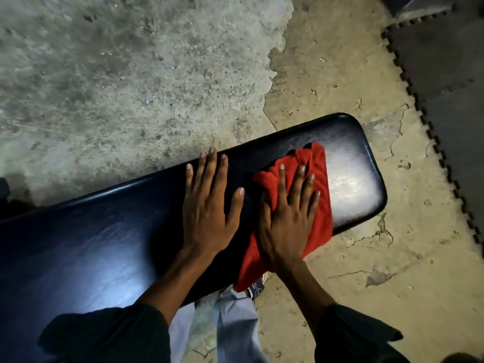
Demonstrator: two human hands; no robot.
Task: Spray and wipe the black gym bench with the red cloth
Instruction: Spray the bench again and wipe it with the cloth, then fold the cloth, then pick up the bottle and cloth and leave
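Observation:
The black gym bench (99, 231) runs from the lower left to a rounded end at the right, its padding shiny with streaks. A crumpled red cloth (318, 213) lies on the bench near that end, one corner hanging over the near edge. My right hand (285, 218) presses flat on the cloth with fingers spread. My left hand (209, 205) rests flat on the bare padding just left of the cloth, fingers apart, holding nothing. No spray bottle is in view.
Rough concrete floor (131, 74) lies beyond the bench, cracked tan floor (353, 271) to the right. Dark interlocking floor mats (445, 74) cover the upper right corner. My legs in light trousers stand against the bench's near edge.

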